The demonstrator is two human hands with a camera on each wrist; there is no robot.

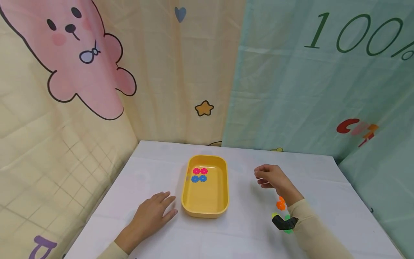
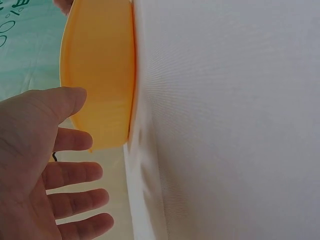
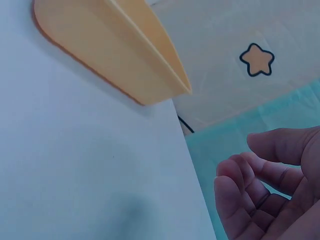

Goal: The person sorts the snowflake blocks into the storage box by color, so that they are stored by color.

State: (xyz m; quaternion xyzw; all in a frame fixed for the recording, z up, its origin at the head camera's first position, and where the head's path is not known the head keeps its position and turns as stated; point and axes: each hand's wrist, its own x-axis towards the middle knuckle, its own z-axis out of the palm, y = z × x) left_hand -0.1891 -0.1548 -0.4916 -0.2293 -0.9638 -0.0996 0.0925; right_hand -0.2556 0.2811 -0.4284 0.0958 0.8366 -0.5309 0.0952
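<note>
A yellow tray [image 1: 207, 203] stands on the white table. Inside it, near the far left, lie two pink flower-shaped pieces [image 1: 196, 171] and, just nearer, two blue flower-shaped pieces [image 1: 195, 179]. My left hand [image 1: 152, 214] is beside the tray's near left side with fingers spread and nothing held; the left wrist view shows its thumb in front of the tray wall [image 2: 100, 65]. To the right of the tray, my right hand [image 1: 271, 176] hovers with loosely bent fingers. In the right wrist view nothing shows between that thumb and the fingers [image 3: 229, 200].
Orange pieces [image 1: 280, 205] lie on the table [image 1: 245, 233] by my right wrist. Nearer are green pieces [image 1: 288, 231] and a yellow one [image 1: 274, 215], partly hidden by a black curved part [image 1: 283, 223] at my sleeve. Printed curtains [image 1: 168, 72] hang behind the table.
</note>
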